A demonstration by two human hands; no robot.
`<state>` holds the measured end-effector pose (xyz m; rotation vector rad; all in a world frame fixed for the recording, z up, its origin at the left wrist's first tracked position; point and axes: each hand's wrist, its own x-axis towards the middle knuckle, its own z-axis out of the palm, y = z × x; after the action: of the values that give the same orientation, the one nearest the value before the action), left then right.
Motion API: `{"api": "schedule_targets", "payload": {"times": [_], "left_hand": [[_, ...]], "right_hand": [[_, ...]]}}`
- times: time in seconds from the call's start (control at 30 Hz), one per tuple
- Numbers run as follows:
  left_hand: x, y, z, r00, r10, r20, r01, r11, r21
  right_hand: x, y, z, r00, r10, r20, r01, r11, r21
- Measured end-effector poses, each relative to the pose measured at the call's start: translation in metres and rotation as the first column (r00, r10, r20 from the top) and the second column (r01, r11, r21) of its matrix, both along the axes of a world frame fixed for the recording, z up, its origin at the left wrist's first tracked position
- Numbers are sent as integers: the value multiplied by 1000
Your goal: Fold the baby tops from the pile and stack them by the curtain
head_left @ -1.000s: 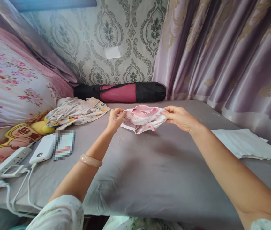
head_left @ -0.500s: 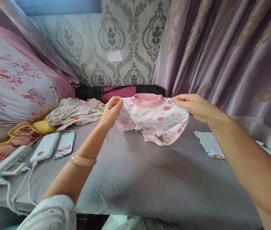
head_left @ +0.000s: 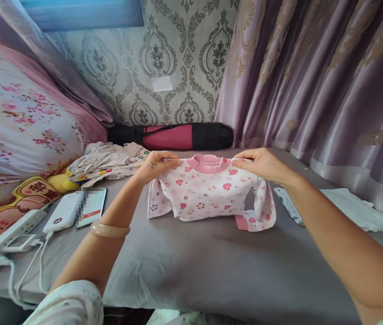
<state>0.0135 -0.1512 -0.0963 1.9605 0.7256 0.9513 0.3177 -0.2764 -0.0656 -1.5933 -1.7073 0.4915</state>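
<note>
A small white long-sleeved shirt (head_left: 208,194) with pink hearts and a pink collar hangs between my hands, its lower part at the grey sheet (head_left: 191,262). My left hand (head_left: 157,164) pinches the shoulder left of the collar. The other shoulder is gripped by my right hand (head_left: 260,162), thumb and fingers closed on the cloth. The left sleeve droops below my left hand; the right sleeve bends so its pink cuff points inward near the hem. Whether the hem rests on the sheet I cannot tell.
At left lie a power strip (head_left: 11,243) with white cables, a white power bank (head_left: 62,211), a phone (head_left: 93,207), a cartoon cushion (head_left: 5,216) and crumpled clothes (head_left: 110,160). A black and pink bag (head_left: 167,136) lies along the wall. Folded white cloths (head_left: 357,210) are at right.
Both hands have come lower and slightly closer together with the shirt. The shirt's front has spread out flatter, and its right sleeve has swung outward.
</note>
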Motion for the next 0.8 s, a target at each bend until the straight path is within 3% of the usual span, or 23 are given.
{"api": "schedule_targets", "payload": {"times": [0.13, 0.27, 0.37, 0.47, 0.53, 0.63, 0.8], "left_hand": [[6, 13, -26, 997, 73, -24, -73, 997, 21], [6, 20, -30, 994, 98, -44, -98, 995, 13], [0, 21, -16, 992, 75, -103, -73, 997, 25], [-5, 17, 13, 989, 107, -101, -89, 982, 164], [-6, 13, 34, 974, 221, 39, -222, 924, 312], [-2, 11, 55, 890, 358, 282, -452, 773, 445], [4, 26, 66, 881, 355, 312, -471, 719, 511]], "right_hand": [[6, 10, -19, 983, -88, 158, 86, 996, 20], [10, 14, -22, 966, -82, 247, 82, 997, 11], [15, 15, -10, 974, 14, 226, -16, 1000, 8], [20, 17, 10, 980, 81, 182, -94, 993, 66], [21, 19, 23, 988, 31, 154, -60, 980, 190], [17, 25, 34, 987, -118, 110, 64, 913, 402], [9, 40, 41, 953, -214, 214, 85, 867, 491]]}}
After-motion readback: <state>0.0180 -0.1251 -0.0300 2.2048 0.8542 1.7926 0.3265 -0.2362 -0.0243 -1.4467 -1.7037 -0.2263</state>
